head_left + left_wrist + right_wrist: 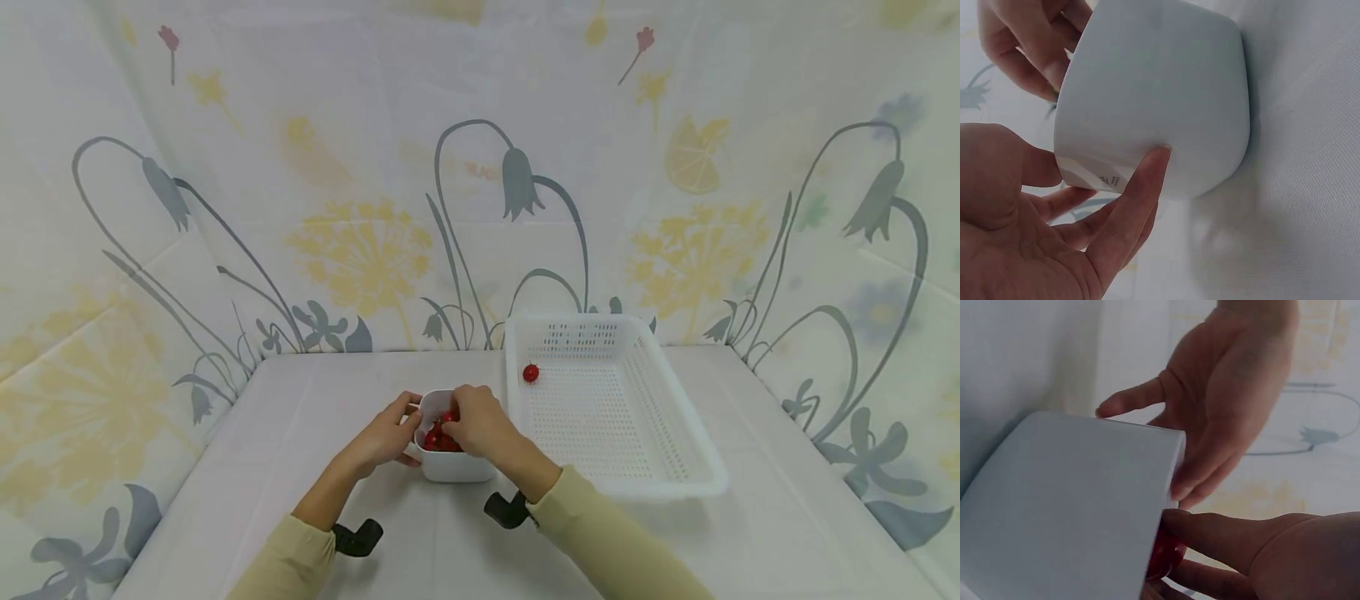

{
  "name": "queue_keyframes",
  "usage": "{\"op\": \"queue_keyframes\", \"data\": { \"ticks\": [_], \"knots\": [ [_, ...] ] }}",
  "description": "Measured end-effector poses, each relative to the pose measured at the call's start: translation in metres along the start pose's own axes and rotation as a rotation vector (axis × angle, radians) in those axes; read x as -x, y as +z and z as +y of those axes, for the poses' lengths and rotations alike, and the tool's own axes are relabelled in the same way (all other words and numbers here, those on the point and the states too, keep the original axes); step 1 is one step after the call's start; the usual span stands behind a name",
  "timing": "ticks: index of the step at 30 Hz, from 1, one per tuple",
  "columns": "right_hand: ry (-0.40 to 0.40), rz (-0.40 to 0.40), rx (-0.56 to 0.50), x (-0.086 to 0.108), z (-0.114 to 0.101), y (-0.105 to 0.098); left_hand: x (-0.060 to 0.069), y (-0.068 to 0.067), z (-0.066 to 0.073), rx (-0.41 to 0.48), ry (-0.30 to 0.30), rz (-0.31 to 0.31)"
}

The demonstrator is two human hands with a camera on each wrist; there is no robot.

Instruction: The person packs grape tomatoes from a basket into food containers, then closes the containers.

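A small white container stands on the table with several red cherry tomatoes inside. My left hand holds its left side. In the left wrist view, the thumb is at the rim and a finger lies against the outer wall. My right hand reaches over the rim from the right. The right wrist view shows its thumb and fingers pinching a red cherry tomato at the container's mouth; the wall hides part of the fruit. One more cherry tomato lies in the white perforated basket.
The basket stands directly right of the container, close to my right forearm. A white cloth covers the table. Behind and at the sides hangs a flower-printed curtain. Black wrist mounts stick out below both forearms.
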State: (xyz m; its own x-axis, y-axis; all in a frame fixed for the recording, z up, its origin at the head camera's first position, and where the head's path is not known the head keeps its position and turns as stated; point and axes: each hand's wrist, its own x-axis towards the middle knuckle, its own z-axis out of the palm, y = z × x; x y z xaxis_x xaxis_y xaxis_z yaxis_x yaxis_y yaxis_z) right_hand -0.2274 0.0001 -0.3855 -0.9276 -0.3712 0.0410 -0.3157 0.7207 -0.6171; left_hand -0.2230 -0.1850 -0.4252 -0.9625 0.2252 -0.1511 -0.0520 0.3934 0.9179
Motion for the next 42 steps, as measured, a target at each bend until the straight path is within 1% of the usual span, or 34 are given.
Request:
{"op": "queue_keyframes", "data": {
  "ticks": [4, 7, 11, 15, 16, 18, 21, 23, 27, 29, 34, 36, 40, 42],
  "knots": [
    [-0.032, 0.033, 0.084, -0.003, 0.001, 0.013, 0.000, 0.000, 0.000, 0.005, 0.002, 0.000],
    [-0.051, 0.042, 0.147, -0.005, 0.000, 0.018, -0.001, -0.001, 0.000, 0.006, 0.006, -0.003],
    [-0.016, 0.010, 0.142, -0.007, -0.002, 0.021, -0.002, -0.001, -0.001, 0.000, 0.010, -0.002],
    [0.041, -0.025, 0.110, -0.007, -0.004, 0.022, -0.003, -0.001, -0.001, 0.000, 0.009, 0.001],
    [0.044, -0.032, 0.115, -0.008, -0.004, 0.021, -0.004, -0.001, -0.001, 0.000, 0.009, 0.000],
    [0.022, -0.041, 0.144, -0.008, -0.005, 0.018, -0.004, -0.002, -0.001, -0.004, 0.011, 0.001],
    [-0.005, -0.066, 0.190, -0.007, -0.005, 0.007, -0.005, -0.002, -0.001, -0.010, 0.010, 0.004],
    [-0.011, -0.088, 0.211, -0.005, -0.005, -0.003, -0.005, -0.001, -0.001, -0.011, 0.008, 0.009],
    [0.024, -0.132, 0.215, -0.003, 0.000, -0.032, -0.006, 0.000, 0.000, -0.006, 0.001, 0.014],
    [0.016, -0.143, 0.213, -0.001, 0.004, -0.049, -0.006, 0.000, 0.000, -0.004, -0.003, 0.015],
    [-0.053, -0.152, 0.167, -0.001, 0.026, -0.087, -0.005, 0.000, 0.001, -0.013, -0.011, 0.012],
    [-0.064, -0.148, 0.153, -0.004, 0.038, -0.099, -0.004, 0.000, 0.001, -0.015, -0.014, 0.008],
    [-0.011, -0.135, 0.141, -0.013, 0.061, -0.112, -0.002, 0.000, 0.001, -0.013, -0.015, 0.003],
    [0.034, -0.135, 0.152, -0.017, 0.072, -0.115, -0.002, 0.001, 0.001, -0.012, -0.011, 0.003]
  ]
}}
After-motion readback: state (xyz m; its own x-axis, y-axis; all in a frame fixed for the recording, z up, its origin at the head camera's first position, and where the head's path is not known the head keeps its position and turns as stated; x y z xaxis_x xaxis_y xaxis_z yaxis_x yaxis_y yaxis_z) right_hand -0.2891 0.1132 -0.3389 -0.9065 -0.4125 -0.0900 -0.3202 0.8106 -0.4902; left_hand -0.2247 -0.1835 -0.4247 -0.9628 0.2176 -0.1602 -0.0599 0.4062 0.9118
